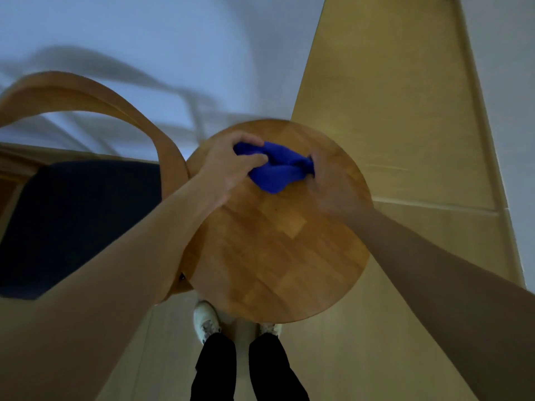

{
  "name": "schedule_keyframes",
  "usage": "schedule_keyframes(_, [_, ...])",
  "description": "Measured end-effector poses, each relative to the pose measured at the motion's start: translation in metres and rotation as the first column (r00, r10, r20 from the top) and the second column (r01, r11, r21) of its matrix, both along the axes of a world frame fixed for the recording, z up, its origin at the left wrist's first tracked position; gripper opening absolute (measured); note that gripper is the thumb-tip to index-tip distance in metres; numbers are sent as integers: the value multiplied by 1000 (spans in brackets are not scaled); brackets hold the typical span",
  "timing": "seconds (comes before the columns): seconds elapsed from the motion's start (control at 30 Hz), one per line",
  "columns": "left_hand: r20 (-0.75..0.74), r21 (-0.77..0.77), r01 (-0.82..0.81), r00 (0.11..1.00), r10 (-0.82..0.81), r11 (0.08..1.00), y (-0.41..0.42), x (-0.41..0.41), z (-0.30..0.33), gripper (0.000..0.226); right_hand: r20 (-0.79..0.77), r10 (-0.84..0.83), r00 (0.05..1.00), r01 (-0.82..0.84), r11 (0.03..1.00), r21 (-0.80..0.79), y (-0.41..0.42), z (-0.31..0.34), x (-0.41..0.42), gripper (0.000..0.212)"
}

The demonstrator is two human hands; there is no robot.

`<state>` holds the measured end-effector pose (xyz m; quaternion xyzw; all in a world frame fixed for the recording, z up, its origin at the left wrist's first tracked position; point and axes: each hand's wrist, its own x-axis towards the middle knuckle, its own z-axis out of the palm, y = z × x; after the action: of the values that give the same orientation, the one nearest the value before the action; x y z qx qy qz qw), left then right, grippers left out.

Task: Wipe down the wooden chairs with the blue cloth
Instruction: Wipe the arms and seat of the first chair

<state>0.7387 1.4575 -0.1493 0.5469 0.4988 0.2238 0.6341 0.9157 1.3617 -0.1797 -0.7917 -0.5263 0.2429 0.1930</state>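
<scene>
A round wooden stool seat fills the middle of the view. A bunched blue cloth lies over its far part. My left hand grips the cloth's left end, fingers curled over it. My right hand is blurred and holds the cloth's right end. To the left stands a wooden chair with a curved bentwood back and a dark blue seat cushion.
A pale wall rises behind the chair and stool. Light wooden floor runs along the right and under the stool. My feet in white shoes and dark trousers stand just below the stool's near edge.
</scene>
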Motion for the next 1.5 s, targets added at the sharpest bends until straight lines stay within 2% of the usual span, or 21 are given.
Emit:
schedule_keyframes(0.07, [-126,-32,97,987,-100,995,-34,-16,-35,44,-51,106,993,-113,980,-161,-29,-29,-11,4])
schedule_keyframes(0.13, [-275,-71,254,924,-264,964,-72,-37,-67,55,-119,189,975,-218,925,-311,-59,-56,-25,13])
schedule_keyframes(0.23, [-457,-285,456,709,-537,843,-128,-76,-108,56,-301,243,922,-375,748,-547,-102,-86,-42,19])
schedule_keyframes(0.3, [-457,-447,445,631,-626,776,-154,-101,-127,50,-410,258,875,-478,590,-651,-125,-100,-51,8])
schedule_keyframes(0.37, [-379,-519,422,666,-643,743,-163,-115,-136,36,-458,262,850,-526,481,-701,-140,-110,-58,8])
schedule_keyframes(0.43, [-388,-400,444,711,-587,802,-151,-113,-143,24,-450,199,871,-484,513,-709,-141,-117,-55,8])
schedule_keyframes(0.53, [-356,-231,365,831,-428,902,-120,-88,-155,22,-351,-8,936,-253,679,-689,-127,-127,-38,5])
schedule_keyframes(0.6, [-311,-245,362,850,-426,900,-103,-68,-165,46,-199,-169,965,-10,738,-674,-121,-133,-25,15])
schedule_keyframes(0.67, [-313,-243,410,825,-471,879,-97,-54,-177,71,-33,-207,978,130,722,-680,-121,-139,-17,33])
schedule_keyframes(0.73, [-405,-222,448,766,-500,866,-101,-48,-192,80,47,-182,982,165,714,-681,-126,-145,-18,57])
schedule_keyframes(0.8, [-570,-277,430,646,-508,859,-114,-48,-206,82,5,-172,985,135,754,-643,-130,-151,-25,76])
schedule_keyframes(0.87, [-601,-348,359,623,-500,866,-133,-49,-215,84,-25,-134,991,90,782,-616,-132,-155,-37,88])
schedule_keyframes(0.9, [-576,-354,339,655,-488,872,-143,-47,-219,80,-7,-114,993,86,788,-609,-135,-157,-43,92])
schedule_keyframes(1.0, [-509,-350,314,727,-460,883,-162,-41,-222,37,91,-110,990,143,807,-573,-138,-160,-58,94])
schedule_keyframes(1.03, [-472,-356,297,761,-445,886,-164,-39,-217,34,111,-104,988,149,821,-551,-137,-158,-61,93])
schedule_keyframes(1.1, [-407,-242,309,828,-386,920,-161,-36,-204,30,131,-54,990,110,872,-477,-133,-149,-63,87])
schedule_keyframes(1.17, [-364,-47,340,869,-333,939,-152,-37,-182,27,152,136,979,-71,925,-373,-120,-133,-59,85])
schedule_keyframes(1.23, [-305,96,354,900,-311,930,-136,-44,-153,42,158,355,921,-299,908,-294,-98,-113,-55,93])
schedule_keyframes(1.33, [-276,226,420,893,-356,879,-102,-68,-107,44,168,537,827,-493,835,-245,-53,-77,-59,101])
schedule_keyframes(1.43, [-226,259,240,957,-183,935,-72,-111,-63,43,139,705,695,-632,692,-350,-1,-46,-84,79])
schedule_keyframes(1.5, [-177,241,67,984,-24,968,-59,-153,-36,37,-29,706,708,-687,678,-261,26,-23,-116,45])
